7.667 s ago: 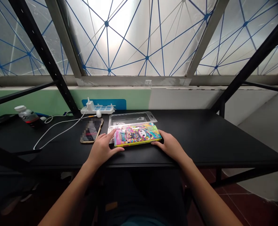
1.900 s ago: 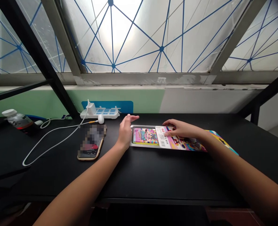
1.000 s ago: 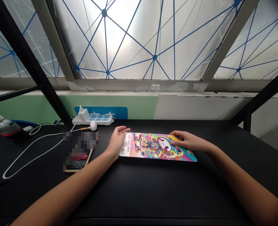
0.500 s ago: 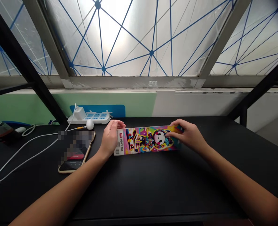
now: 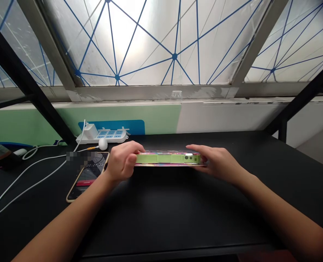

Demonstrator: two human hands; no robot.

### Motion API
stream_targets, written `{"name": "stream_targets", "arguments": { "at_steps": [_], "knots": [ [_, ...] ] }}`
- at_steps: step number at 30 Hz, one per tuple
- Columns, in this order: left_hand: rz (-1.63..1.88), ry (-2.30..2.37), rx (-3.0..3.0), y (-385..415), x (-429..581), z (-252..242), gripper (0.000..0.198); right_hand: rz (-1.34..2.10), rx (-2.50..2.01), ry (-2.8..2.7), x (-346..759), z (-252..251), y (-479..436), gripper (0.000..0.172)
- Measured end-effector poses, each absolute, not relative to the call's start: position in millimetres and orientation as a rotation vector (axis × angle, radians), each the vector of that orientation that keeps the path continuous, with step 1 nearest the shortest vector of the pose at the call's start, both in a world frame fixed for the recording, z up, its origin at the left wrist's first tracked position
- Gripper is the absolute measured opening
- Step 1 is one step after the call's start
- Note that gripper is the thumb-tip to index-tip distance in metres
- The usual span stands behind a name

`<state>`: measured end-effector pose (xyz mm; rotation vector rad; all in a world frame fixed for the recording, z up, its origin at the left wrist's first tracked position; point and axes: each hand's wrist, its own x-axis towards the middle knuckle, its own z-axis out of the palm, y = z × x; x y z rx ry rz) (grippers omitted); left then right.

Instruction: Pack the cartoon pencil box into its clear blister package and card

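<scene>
A pencil box [image 5: 164, 158] is held level above the black desk, its narrow light-green side facing me. Two or so small dark round spots show near the right end of that side. My left hand [image 5: 124, 160] is closed around the left end, thumb against the near side. At the right end, my right hand [image 5: 218, 160] grips the box, with the index finger stretched along the top edge and other fingers partly hidden behind and below. The printed cover is seen only as thin colourful edges.
A phone [image 5: 89, 174] lies beside my left forearm. Behind it are a white power strip [image 5: 109, 136] with a plugged-in adapter, a round white object [image 5: 102, 144] and a looping white cable [image 5: 16, 178]. A bottle [image 5: 0, 154] is at far left. Black slanted frame bars [image 5: 35, 87] flank the desk [image 5: 177, 214].
The pencil box has been turned so its green narrow side faces me instead of the printed cover. Both hands have shifted their grip on its ends. The view has moved slightly.
</scene>
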<state>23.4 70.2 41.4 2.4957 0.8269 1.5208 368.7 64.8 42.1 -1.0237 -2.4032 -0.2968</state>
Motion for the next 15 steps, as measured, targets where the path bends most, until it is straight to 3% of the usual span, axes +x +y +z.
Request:
{"name": "stream_targets", "arguments": {
  "at_steps": [6, 8, 12, 15],
  "knots": [
    [0.784, 1.116, 2.887, 68.3, 32.7, 45.5, 0.04, -0.185, -1.128, -2.665, 359.5, 37.9, 59.9, 0.066],
    [0.578, 1.193, 2.883, 68.6, 38.2, 38.0, 0.046, -0.109, -1.121, -2.684, 357.6, 35.7, 58.7, 0.069],
    [0.331, 1.378, 2.822, 70.0, 41.2, 22.9, 0.072, 0.18, -1.173, -2.694, 355.6, 35.9, 57.3, 0.057],
    [0.342, 1.375, 2.818, 70.8, 39.9, 20.6, 0.072, 0.367, -1.241, -2.637, 354.7, 37.5, 60.2, 0.046]
  ]
}}
